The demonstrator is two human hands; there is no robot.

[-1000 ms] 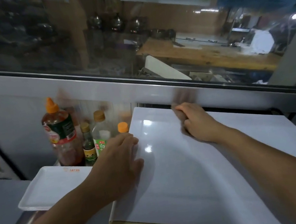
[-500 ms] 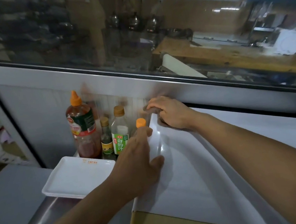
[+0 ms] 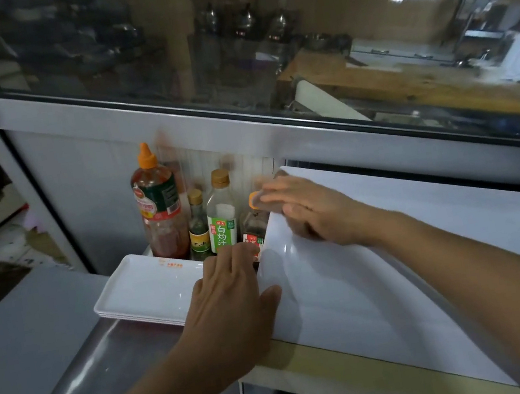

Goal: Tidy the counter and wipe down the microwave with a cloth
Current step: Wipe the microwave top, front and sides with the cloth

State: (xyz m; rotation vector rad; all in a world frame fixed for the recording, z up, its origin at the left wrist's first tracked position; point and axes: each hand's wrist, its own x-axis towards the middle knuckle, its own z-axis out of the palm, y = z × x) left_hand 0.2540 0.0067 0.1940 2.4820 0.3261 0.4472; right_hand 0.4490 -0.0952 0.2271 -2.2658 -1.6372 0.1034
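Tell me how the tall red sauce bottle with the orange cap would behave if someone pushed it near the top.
The sauce bottle would probably tip rather than slide: it is tall and narrow and stands upright. Its sauce seems to fill only the lower part, which may steady it a little. If it fell rightward, it would likely knock the small bottle beside it.

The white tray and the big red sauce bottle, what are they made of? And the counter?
The tray looks like glossy white plastic, maybe melamine: smooth, thin rimmed, with a soft shine. The sauce bottle seems to be clear plastic, since the red sauce shows through, with an orange plastic nozzle. The counter looks like brushed steel: grey with long streaky reflections.
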